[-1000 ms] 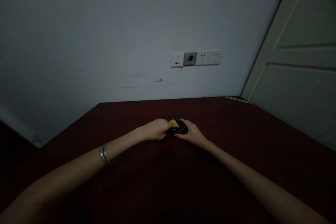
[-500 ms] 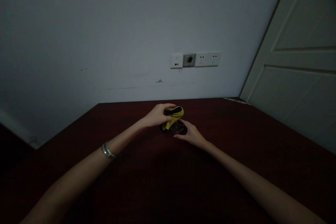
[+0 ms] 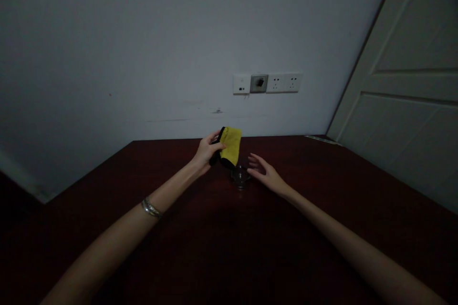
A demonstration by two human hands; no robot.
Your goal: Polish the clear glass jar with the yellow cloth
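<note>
My left hand is raised above the dark red table and pinches a yellow cloth with a black edge, which hangs down from its fingers. Below the cloth a small glass dish rests on the table. To the right of the dish hovers my right hand, fingers spread, holding nothing. A silver bracelet circles my left wrist.
A white wall stands behind the table, with a row of wall sockets and a switch above its far edge. A pale panelled door stands at the right. The room is dim.
My left hand has lifted the yellow cloth up off the glass dish. My right hand has let go of the dish and opened beside it.
</note>
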